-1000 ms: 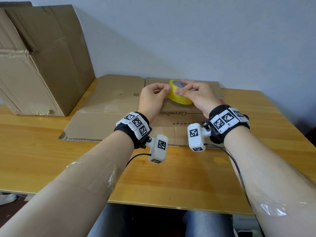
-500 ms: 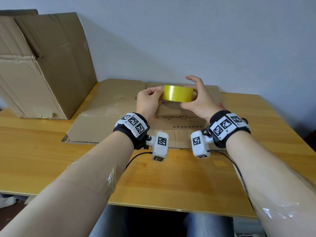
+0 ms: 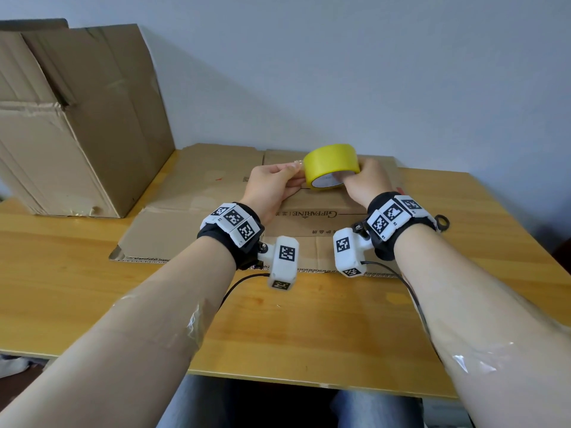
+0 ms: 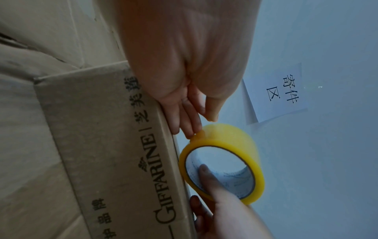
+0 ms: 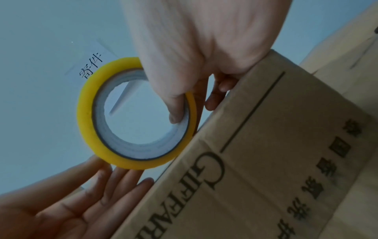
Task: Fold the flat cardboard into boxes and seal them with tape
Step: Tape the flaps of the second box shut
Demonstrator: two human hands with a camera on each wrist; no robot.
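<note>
Step in hand looks like freeing the tape's end. The yellow roll of translucent packing tape (image 3: 331, 166) is held up above the flattened brown printed cardboard sheet (image 3: 216, 193), which lies unfolded on the wooden counter (image 3: 309, 319). Right hand (image 3: 364, 183) grips the roll, thumb hooked inside the core, other fingers behind it. Left hand (image 3: 273, 185) pinches at the roll's left edge with thumb and fingertips (image 4: 196, 129), apparently on the loose tab; whether the tab is actually lifted can't be told. To do it well: keep the right hand's grip firm so the roll can't spin, peel straight and slow so the end doesn't split. Both forearms reach forward, wrists level, clear of the counter.
</note>
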